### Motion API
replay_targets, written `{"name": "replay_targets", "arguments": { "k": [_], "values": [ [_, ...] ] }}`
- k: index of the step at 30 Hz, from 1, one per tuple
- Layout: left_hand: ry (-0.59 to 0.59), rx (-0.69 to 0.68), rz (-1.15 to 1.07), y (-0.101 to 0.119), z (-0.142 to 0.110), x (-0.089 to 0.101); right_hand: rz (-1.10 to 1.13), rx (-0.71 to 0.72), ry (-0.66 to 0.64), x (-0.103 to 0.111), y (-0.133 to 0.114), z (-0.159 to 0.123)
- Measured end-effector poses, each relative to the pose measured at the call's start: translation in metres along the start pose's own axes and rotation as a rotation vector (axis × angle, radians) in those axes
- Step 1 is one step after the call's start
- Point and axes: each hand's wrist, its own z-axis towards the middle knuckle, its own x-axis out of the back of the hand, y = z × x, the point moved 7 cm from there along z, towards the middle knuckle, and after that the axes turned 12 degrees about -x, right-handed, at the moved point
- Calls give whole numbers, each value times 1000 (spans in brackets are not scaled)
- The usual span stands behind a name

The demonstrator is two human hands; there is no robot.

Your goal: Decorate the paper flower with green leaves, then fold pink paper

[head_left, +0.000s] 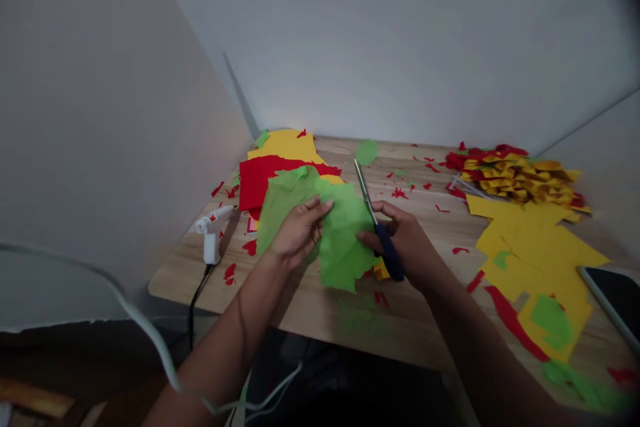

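My left hand [299,232] pinches a sheet of green crepe paper [345,243], which hangs above the table with uneven, cut edges. In my right hand [407,243] is a pair of scissors [389,250] with dark blue handles. Their blades point up and away, look close together, and lie along the right edge of the green sheet. Another green piece [277,203] lies behind my left hand, over a folded red sheet [255,183]. The tips of some left fingers are hidden by the paper.
A white glue gun [216,217] with a black cord stands at the table's left. Yellow paper [285,145] lies at the back. On the right are bunched yellow and red paper strips [525,177], yellow cut sheets [540,247] and a phone [613,297]. Red scraps dot the wooden table [310,310].
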Motion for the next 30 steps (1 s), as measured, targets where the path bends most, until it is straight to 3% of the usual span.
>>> {"name": "replay_targets", "arguments": {
  "k": [4,10,15,22,24,28,30],
  "values": [
    [138,-94,-12,11,12,5,-39,1,60,8,7,-7],
    [-43,-144,66,13,14,-5,-33,5,65,11,6,1],
    [55,-242,213,28,30,8,28,-8,51,8,-1,14],
    [96,-309,13,43,44,18,13,2,68,9,-7,22],
    [54,-276,-8,38,44,21,-1,26,80,13,-9,26],
    [-159,43,128,-1,36,10,-25,27,83,20,-9,40],
    [-193,82,208,-13,35,3,-41,38,75,24,-11,47]
  ]
}}
